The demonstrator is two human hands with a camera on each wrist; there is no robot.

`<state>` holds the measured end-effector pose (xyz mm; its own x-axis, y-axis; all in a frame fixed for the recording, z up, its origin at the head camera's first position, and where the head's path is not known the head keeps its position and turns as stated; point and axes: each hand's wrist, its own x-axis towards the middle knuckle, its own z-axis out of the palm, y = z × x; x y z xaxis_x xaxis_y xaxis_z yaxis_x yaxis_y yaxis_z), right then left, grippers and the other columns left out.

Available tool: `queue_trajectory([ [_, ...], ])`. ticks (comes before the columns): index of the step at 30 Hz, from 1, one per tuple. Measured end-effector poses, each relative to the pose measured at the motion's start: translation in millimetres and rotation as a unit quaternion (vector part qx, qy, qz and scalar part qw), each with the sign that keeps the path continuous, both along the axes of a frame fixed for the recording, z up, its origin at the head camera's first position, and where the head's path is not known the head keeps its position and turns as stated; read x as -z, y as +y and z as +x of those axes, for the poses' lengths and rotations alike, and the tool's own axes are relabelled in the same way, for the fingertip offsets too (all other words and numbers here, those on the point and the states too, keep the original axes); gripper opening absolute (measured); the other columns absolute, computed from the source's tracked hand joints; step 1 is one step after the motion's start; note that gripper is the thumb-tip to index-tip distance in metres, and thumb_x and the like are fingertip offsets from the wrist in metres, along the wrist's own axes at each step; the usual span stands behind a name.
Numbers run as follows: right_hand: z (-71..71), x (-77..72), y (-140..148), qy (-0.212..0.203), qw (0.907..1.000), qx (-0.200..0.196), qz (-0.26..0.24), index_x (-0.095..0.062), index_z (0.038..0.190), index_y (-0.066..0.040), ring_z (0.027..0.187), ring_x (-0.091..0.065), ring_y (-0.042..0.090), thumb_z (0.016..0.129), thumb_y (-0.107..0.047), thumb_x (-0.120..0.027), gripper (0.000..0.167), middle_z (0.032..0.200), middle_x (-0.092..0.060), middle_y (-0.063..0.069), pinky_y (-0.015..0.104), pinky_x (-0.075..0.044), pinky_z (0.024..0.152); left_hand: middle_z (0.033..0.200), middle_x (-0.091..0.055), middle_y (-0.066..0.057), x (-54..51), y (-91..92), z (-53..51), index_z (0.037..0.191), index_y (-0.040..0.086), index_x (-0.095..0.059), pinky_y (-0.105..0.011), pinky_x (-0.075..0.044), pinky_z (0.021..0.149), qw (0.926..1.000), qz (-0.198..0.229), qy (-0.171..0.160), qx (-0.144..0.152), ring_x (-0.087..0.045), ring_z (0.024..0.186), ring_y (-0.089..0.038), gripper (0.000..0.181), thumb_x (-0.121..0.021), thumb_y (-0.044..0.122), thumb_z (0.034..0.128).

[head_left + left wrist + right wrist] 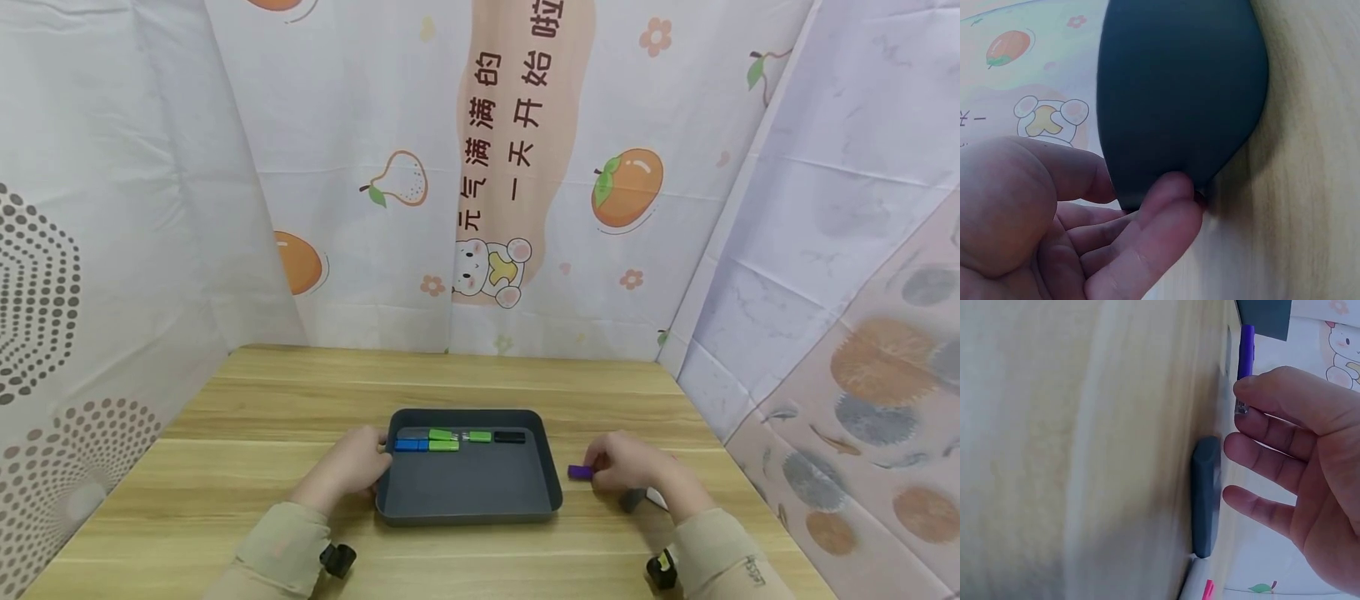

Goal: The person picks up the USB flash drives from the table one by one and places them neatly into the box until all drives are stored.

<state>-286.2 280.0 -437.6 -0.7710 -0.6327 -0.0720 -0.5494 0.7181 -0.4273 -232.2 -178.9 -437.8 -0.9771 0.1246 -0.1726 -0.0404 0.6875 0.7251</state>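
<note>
A dark grey tray (472, 492) lies on the wooden table; along its far inner side are a blue stick (411, 445), several green ones (480, 437) and a black one (510, 437). My left hand (354, 460) grips the tray's left wall, thumb and fingers on either side of the wall (1179, 94) in the left wrist view. To the right of the tray, my right hand (626, 461) pinches a purple stick (580, 472) between thumb and index finger; the right wrist view shows the purple stick (1246, 353) with its metal end at the fingertips.
Below my right hand lie a dark object (1205, 497) and a white object with a pink mark (1197, 579), partly hidden by the hand in the head view. Printed curtains (375, 275) hang behind the table and on both sides.
</note>
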Motion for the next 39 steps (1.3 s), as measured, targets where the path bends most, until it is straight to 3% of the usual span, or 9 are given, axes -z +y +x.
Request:
queue_trajectory([
  [9, -6.7, -12.5, 2, 0.026, 0.9996, 0.015, 0.003, -0.073, 0.089, -0.017, 0.073, -0.058, 0.007, 0.081, -0.002, -0.072, 0.017, 0.080, -0.063, -0.010, 0.029, -0.052, 0.066, 0.071, -0.063, -0.011, -0.6, -0.5, 0.9, 0.135, -0.013, -0.056, -0.034, -0.056, 0.046, 1.0000, -0.004, 0.005, 0.006, -0.064, 0.050, -0.021, 0.042, -0.054, 0.000, 0.0944],
  [25, -22.4, -55.6, -5, 0.046, 0.9985, 0.021, -0.020, -0.074, 0.097, -0.014, 0.081, -0.062, 0.012, 0.090, -0.009, -0.074, 0.009, 0.088, -0.067, -0.006, 0.034, -0.054, 0.073, 0.079, -0.063, -0.013, -3.5, -0.1, 0.1, 0.134, -0.015, -0.055, -0.033, -0.057, 0.047, 0.9999, -0.015, -0.001, 0.001, -0.064, 0.051, -0.021, 0.043, -0.055, 0.000, 0.0943],
  [33, -27.1, -73.3, -14, 0.072, 0.9971, 0.008, -0.022, -0.074, 0.097, -0.012, 0.080, -0.061, 0.011, 0.088, -0.007, -0.074, 0.010, 0.087, -0.067, -0.006, 0.034, -0.054, 0.073, 0.078, -0.064, -0.013, -2.0, -0.3, 0.8, 0.137, -0.015, -0.053, -0.033, -0.057, 0.047, 0.9999, -0.016, -0.005, 0.002, -0.065, 0.051, -0.020, 0.045, -0.055, 0.001, 0.0951],
  [39, -27.2, -84.2, -22, 0.090, 0.9952, 0.024, -0.032, -0.075, 0.096, -0.014, 0.079, -0.062, 0.010, 0.088, -0.009, -0.074, 0.009, 0.085, -0.067, -0.008, 0.034, -0.054, 0.073, 0.079, -0.063, -0.013, -2.2, -0.2, 0.2, 0.136, -0.014, -0.054, -0.033, -0.057, 0.048, 0.9998, -0.016, -0.007, -0.002, -0.065, 0.053, -0.021, 0.044, -0.055, 0.001, 0.0946],
])
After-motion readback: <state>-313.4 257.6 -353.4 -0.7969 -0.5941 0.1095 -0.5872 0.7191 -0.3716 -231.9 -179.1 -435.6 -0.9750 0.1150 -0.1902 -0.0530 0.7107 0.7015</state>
